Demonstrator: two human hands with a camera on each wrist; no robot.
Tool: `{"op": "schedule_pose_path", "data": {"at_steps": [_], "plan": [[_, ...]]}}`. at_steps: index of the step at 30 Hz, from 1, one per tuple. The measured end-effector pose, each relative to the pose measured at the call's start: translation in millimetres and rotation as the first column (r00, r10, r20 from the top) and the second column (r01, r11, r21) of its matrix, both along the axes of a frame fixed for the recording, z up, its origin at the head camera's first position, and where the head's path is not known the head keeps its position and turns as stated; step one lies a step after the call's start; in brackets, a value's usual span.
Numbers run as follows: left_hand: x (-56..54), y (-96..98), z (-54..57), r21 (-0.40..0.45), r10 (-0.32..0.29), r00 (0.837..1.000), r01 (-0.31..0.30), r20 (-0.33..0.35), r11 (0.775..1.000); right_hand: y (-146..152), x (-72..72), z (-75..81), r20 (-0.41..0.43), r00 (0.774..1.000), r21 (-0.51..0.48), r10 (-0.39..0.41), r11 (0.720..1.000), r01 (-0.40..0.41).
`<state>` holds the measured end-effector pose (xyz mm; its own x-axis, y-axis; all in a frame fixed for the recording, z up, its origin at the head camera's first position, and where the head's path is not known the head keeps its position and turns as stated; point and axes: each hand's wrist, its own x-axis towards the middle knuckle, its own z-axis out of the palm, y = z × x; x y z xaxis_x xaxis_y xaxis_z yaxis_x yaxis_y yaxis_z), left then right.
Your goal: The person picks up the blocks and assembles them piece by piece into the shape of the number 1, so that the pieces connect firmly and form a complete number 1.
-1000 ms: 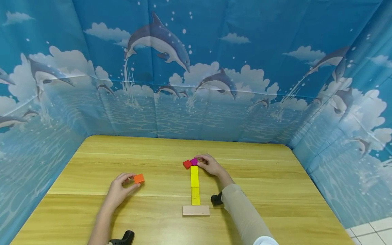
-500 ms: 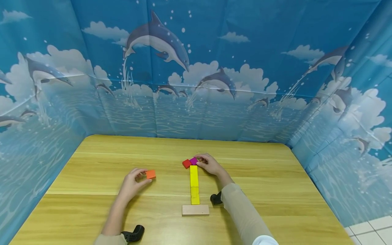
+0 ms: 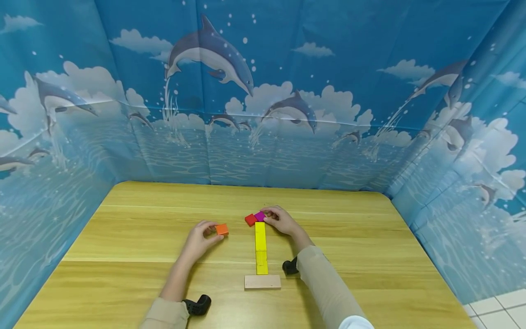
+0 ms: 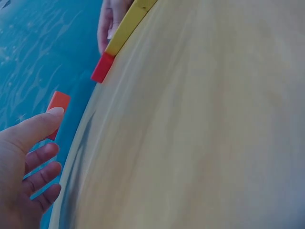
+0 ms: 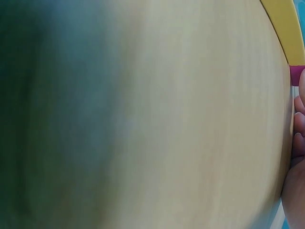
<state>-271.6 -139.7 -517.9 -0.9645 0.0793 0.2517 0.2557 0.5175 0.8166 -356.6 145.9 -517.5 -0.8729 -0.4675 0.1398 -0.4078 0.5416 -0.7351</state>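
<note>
My left hand [image 3: 199,241] pinches an orange block [image 3: 222,230] between thumb and fingers, left of the other blocks. In the left wrist view the thumb lies across this orange block [image 4: 58,101], and the other fingers are spread below it. My right hand [image 3: 283,221] holds a magenta block [image 3: 260,216] by its right side, thumb at the near corner. A red block [image 3: 250,220] lies against the magenta one on its left. Nearer, two yellow blocks [image 3: 260,236] run end to end in a line. Only part of the right hand [image 5: 299,124] shows in the right wrist view.
A plain wooden block [image 3: 262,282] lies crosswise at the near end of the yellow line. All this is on a wood-grain table [image 3: 349,292]. A blue dolphin-print curtain [image 3: 263,151] hangs behind and along both sides.
My left hand has carried the orange block to the right and slightly away from me, closer to the red block. My right hand has stayed at the magenta block.
</note>
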Motion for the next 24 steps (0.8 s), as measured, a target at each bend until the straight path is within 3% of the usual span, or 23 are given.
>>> {"op": "schedule_pose_path", "data": {"at_steps": [3, 10, 18, 24], "plan": [[-5.5, 8.5, 0.4, -0.010, -0.009, 1.000, 0.009, -0.017, 1.000, 0, 2.6, 1.8, -0.014, 1.000, -0.008, 0.006, 1.000, -0.006], [-14.9, 23.7, -1.7, 0.002, -0.015, 0.999, 0.015, -0.046, 1.000, -8, 23.7, 32.3, 0.014, 1.000, -0.051, 0.016, 0.999, -0.015], [-19.7, 34.2, -5.3, -0.022, -0.029, 0.998, 0.028, -0.053, 0.999, -1, 3.2, 3.4, -0.004, 1.000, -0.025, 0.009, 1.000, -0.009], [-21.5, 41.8, -6.3, -0.059, -0.046, 0.997, 0.042, -0.064, 0.997, 1, 0.8, -0.4, 0.005, 1.000, -0.016, 0.007, 1.000, -0.007]]}}
